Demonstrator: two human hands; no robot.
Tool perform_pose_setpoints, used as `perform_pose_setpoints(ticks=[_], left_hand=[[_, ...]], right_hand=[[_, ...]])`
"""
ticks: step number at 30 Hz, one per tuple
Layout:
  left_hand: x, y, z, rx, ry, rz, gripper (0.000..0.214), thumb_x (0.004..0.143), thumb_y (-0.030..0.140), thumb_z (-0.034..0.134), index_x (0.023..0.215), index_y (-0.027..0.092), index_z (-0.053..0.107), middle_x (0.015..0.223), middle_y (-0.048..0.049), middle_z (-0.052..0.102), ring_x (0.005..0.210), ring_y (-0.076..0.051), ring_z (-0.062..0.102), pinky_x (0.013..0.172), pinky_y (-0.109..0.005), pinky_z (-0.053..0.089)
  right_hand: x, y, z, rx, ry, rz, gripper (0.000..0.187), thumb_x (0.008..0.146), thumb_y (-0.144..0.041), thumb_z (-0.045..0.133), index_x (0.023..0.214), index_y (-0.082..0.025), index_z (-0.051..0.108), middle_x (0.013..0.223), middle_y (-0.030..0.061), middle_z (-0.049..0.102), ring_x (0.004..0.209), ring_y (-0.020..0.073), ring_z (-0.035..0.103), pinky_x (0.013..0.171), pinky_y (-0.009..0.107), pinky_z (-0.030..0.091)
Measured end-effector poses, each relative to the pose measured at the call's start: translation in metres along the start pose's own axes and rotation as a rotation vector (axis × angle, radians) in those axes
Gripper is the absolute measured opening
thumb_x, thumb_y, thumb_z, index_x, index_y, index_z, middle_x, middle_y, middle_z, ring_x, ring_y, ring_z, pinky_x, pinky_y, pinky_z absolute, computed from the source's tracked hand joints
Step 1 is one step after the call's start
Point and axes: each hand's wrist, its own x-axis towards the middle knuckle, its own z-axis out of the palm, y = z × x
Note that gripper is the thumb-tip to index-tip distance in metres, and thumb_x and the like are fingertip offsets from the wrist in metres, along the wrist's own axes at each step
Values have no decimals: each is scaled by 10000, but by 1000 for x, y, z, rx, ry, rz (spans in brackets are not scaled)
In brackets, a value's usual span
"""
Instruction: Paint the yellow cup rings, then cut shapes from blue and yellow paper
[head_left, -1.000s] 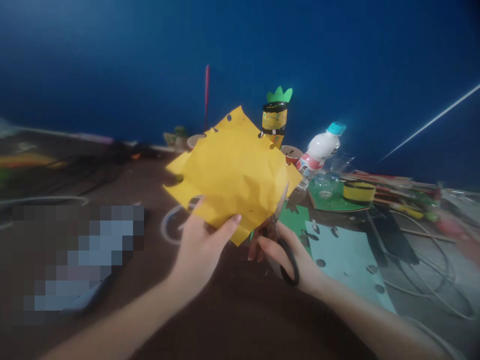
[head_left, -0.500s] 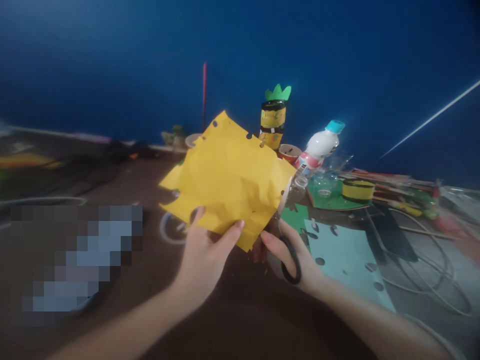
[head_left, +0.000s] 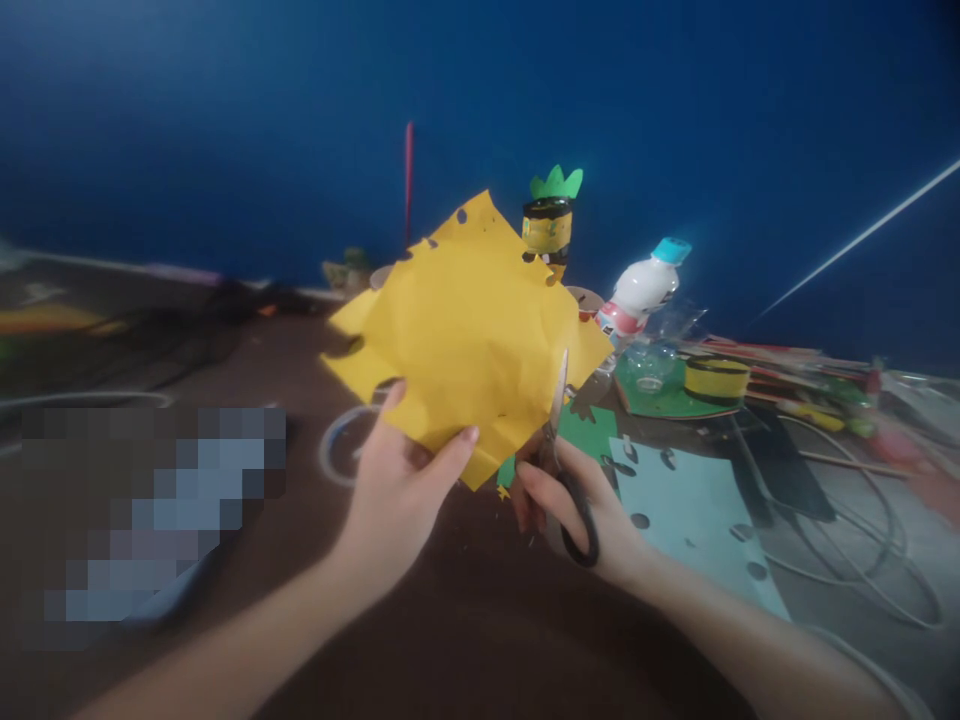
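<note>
A yellow sheet of paper (head_left: pixel 465 330) with notches and holes along its edges is held up in front of me. My left hand (head_left: pixel 409 480) pinches its lower edge, thumb on the near face. In my right hand (head_left: pixel 581 500) is a pair of scissors (head_left: pixel 574 480), fingers through the black handle. One blade lies in front of the paper near its lower right edge; where the other blade is, I cannot tell. Below and right of the paper lies a green sheet (head_left: pixel 592 430). Beside it is a light blue sheet (head_left: pixel 690 520) with holes.
Behind the paper stands a yellow and black pineapple-like craft (head_left: pixel 547 225) with green leaves. A white bottle (head_left: pixel 641 290) with a blue cap leans right of it. A yellow ring (head_left: pixel 716 382), a dark phone-like slab (head_left: pixel 784 465) and cables (head_left: pixel 900 560) lie rightward. A blue wall (head_left: pixel 300 120) rises behind.
The yellow paper has shifted up and to the right and turned slightly in my left hand. A scissor blade now shows in front of it, where before the blade was near its right edge.
</note>
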Motion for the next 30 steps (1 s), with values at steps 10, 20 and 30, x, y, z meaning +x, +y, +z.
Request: perform_pose_setpoints(ticks=[10,20,30], left_hand=[[10,3,-7,-5,3,55,312,731,218,661,1014,261,537,1028,24,658,969,-174,617,820,-264,511],[17,13,-14,57,-54,32,321,760,228,642,1049,281,513,997,19,689,854,-155,663,714,-227,544],[26,17,-25,224,-68,57,294,753,317,650,1030,227,614,972,-15,705,831,-189,675,715,-261,549]], right_hand=[[0,-2,2,-27,-26,50,239,897,-366,467,731,-199,426,499,-61,474,441,87,453,466,223,365],[0,-6,4,-62,-49,122,222,875,-346,484,716,-200,429,456,-71,460,403,81,442,447,215,367],[0,-8,3,-98,-153,203,208,862,-340,483,726,-187,444,455,-73,435,400,73,432,425,197,352]])
